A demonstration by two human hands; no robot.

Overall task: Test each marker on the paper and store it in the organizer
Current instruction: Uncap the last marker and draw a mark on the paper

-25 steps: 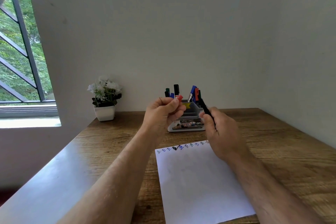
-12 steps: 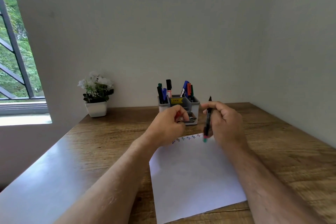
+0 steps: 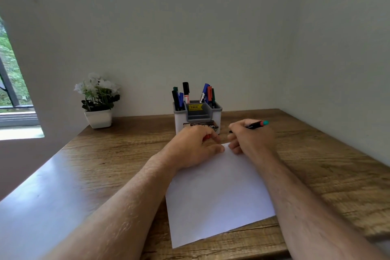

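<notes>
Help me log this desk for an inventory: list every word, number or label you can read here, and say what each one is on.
"49.00": yellow sticker on the organizer; the small line above it is too blurred to read.
"DPL", partly hidden: dark label low on the organizer's front; the rest is blurred or covered by the left hand.
Red print on the white marker: too small to read.
Print on the marker that the right hand holds: unreadable.

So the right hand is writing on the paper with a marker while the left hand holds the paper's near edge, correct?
Not quite. The head view shows the left hand resting at the paper's far edge, beside the organizer, not the near edge. The rest stands: the right hand grips a marker at that paper's top.
</notes>
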